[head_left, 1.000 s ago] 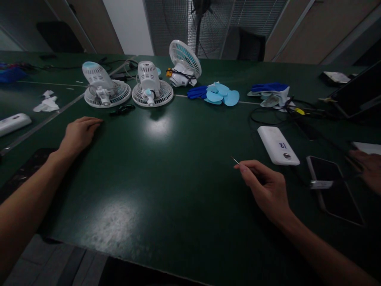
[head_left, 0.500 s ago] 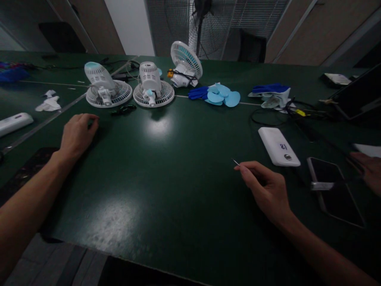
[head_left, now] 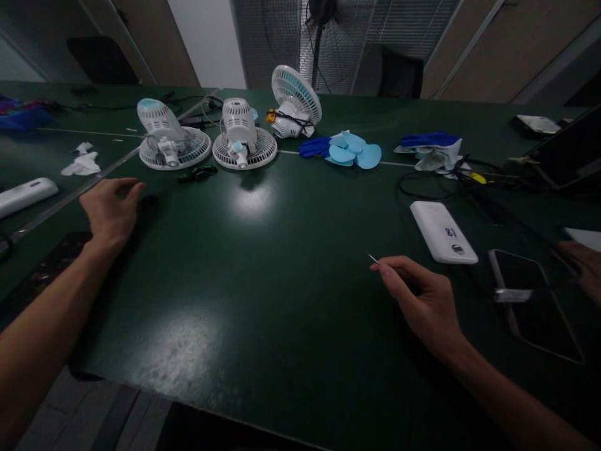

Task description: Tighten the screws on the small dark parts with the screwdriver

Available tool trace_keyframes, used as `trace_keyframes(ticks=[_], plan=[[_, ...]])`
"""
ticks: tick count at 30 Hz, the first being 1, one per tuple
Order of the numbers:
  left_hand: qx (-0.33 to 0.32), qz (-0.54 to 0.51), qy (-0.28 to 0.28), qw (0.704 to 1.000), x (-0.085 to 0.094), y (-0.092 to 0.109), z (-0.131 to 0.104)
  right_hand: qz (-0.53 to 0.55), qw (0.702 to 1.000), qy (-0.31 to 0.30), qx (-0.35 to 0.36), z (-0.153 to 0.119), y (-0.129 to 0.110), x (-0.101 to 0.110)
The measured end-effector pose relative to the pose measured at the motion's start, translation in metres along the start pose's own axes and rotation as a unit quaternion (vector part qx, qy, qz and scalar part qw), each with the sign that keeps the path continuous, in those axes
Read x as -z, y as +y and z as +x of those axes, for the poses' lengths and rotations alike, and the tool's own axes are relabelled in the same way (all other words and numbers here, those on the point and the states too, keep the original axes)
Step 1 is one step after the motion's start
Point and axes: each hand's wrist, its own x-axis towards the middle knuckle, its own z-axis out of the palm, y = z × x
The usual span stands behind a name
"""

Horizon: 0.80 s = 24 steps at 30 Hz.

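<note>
My right hand (head_left: pixel 422 294) rests at the right of the green table (head_left: pixel 263 263), its thumb and fingers pinching a thin metal pin (head_left: pixel 372 257) that points up and left. Over the left side, my left hand (head_left: pixel 113 207) is raised a little with its fingers curled. Its fingertips come near each other, and whether they hold anything is hidden. A small dark object (head_left: pixel 149 200) lies just right of that hand. A white power bank (head_left: pixel 442 232) marked 18 lies beyond my right hand.
Two white fan units (head_left: pixel 176 147) (head_left: pixel 243 147) lie face down at the back, beside a tilted fan (head_left: pixel 293 100). Light-blue blades (head_left: pixel 354 150), gloves (head_left: pixel 429 150), cables and a phone (head_left: pixel 535 304) lie rightward. Another person's hand (head_left: pixel 582 269) is at the right edge.
My left hand has moved left and turned, uncovering the small dark object beside it. My right hand keeps its pinch on the pin. The view has shifted slightly.
</note>
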Motion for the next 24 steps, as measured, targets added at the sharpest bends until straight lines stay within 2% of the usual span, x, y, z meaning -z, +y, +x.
trace_keyframes(ticks=[5, 9, 13, 18, 24], plan=[[0.042, -0.008, 0.008, 0.999, 0.000, -0.003, -0.001, 0.001, 1.000, -0.001, 0.009, 0.000, 0.000, -0.001], [0.045, -0.026, 0.019, 0.998, 0.004, 0.000, -0.004, -0.002, 1.000, 0.000, 0.012, 0.001, -0.002, -0.001], [0.037, -0.007, 0.002, 0.999, 0.006, 0.002, -0.005, -0.006, 1.000, 0.002, 0.016, 0.001, -0.004, -0.001], [0.026, 0.001, -0.019, 0.999, 0.003, -0.006, -0.004, -0.005, 1.000, 0.002, 0.019, 0.001, -0.004, 0.000], [0.067, -0.019, -0.052, 0.996, 0.003, -0.007, -0.004, -0.003, 1.000, -0.012, 0.016, -0.001, 0.001, 0.000]])
